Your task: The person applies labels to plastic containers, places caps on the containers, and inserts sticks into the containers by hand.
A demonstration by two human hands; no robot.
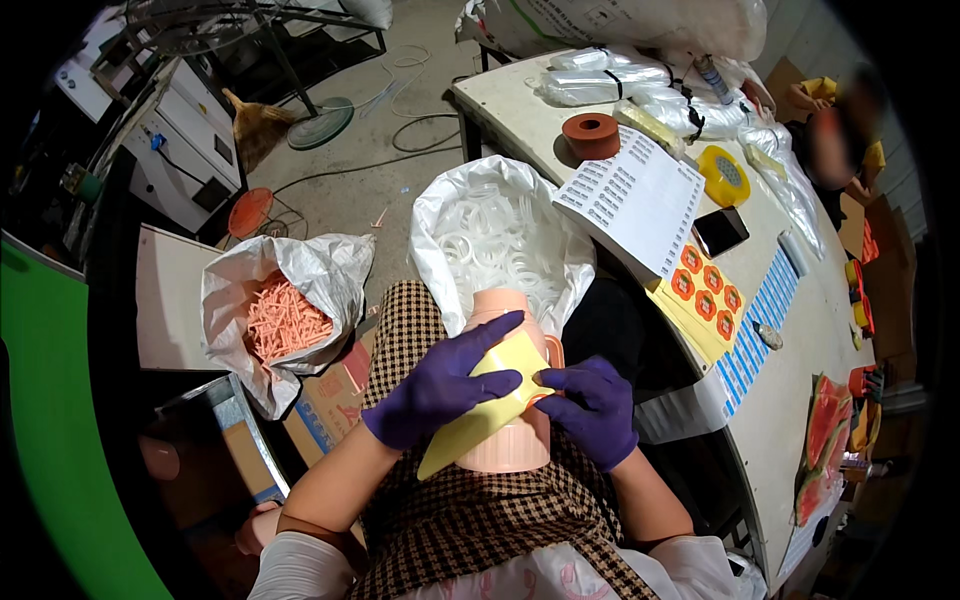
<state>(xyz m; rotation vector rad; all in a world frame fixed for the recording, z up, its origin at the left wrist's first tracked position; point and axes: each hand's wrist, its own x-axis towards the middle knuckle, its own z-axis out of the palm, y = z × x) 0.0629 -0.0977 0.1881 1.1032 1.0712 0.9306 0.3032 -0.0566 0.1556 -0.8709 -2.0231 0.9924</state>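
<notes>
A pale pink plastic jug (515,448) with a ribbed lower part and a side handle rests upright on my lap. My left hand (437,388), in a purple glove, is closed on a yellow sticker sheet (465,432), which lies slanted across the front of the jug. My right hand (592,408), also gloved in purple, pinches at the sheet's right edge. An orange-red sticker (537,400) shows there, partly covered by its fingers. Part of the jug is hidden behind the sheet and both hands.
A white sack (440,215) of clear plastic rings stands before my knees. Another sack (350,262) holds pink sticks at left. On the right-hand table (800,350) lie a label stack (635,195), yellow tape (722,177), a phone (720,232) and sticker sheets (705,300). A person (835,140) is beyond.
</notes>
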